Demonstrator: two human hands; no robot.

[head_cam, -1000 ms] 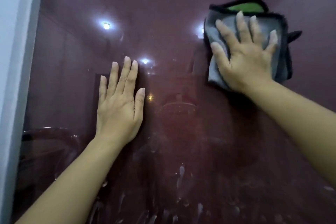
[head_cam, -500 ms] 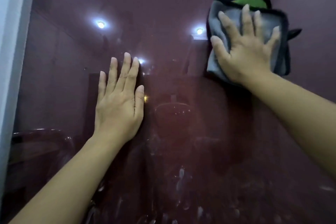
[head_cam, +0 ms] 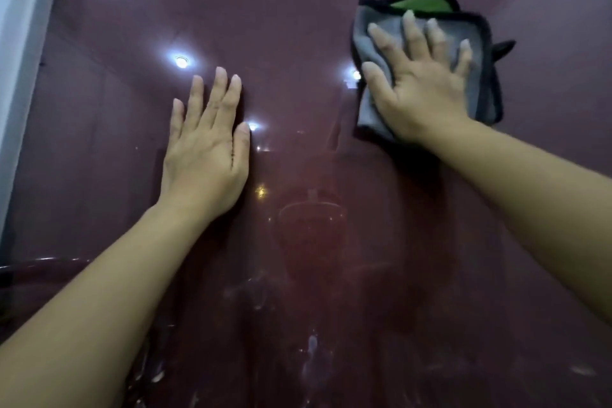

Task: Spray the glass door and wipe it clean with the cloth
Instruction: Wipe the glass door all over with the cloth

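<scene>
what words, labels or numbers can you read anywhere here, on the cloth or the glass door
None: no readable text shows in this view.
cloth: grey with black trim and a green inner fold, no label or print visible.
glass door: only reflected lights and smears, no sticker or sign.

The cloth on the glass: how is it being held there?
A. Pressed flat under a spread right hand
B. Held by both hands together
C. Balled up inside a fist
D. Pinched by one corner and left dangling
A: the right hand lies with fingers spread over the folded cloth, pressing it against the glass, while the left hand rests bare on the pane, apart from it.
</scene>
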